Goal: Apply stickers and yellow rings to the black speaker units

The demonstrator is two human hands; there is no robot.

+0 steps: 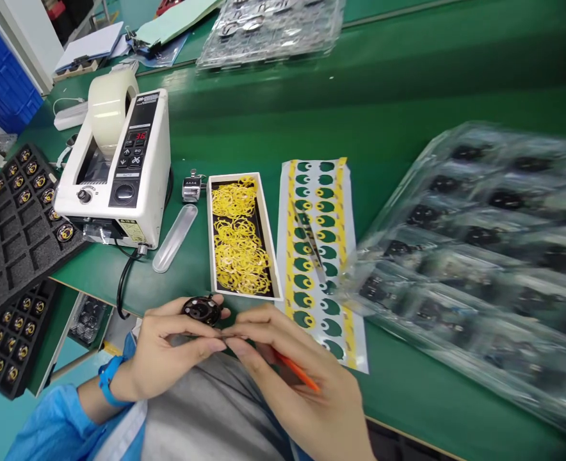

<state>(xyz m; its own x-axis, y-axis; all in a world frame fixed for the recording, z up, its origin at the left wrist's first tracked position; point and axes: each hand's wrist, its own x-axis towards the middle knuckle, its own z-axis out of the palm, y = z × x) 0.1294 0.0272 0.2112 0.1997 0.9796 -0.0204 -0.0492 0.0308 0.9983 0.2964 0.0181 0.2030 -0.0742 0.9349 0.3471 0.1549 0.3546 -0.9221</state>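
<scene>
My left hand (168, 349), with a blue band at the wrist, has its fingers curled around a small round black part (202, 310). Its thumb and forefinger pinch together close to the fingertips of my right hand (307, 384). Whatever lies between the fingertips is too small to make out. A slim orange tool (298, 372) passes through my right hand, which is closed on it; its tip is hidden. Just beyond my hands stands a white box (210, 237) of thin yellow rings (242, 250). To its right lies a sheet of yellow-edged stickers (360, 339), with metal tweezers (314, 246) on top.
A tape dispenser (143, 160) stands at left, beside black foam trays (4, 243) of round parts. Near the box are a tally counter (191, 187) and a clear plastic strip (175, 238). Clear blister trays (475, 256) fill the right; another clear tray (273, 32) lies behind.
</scene>
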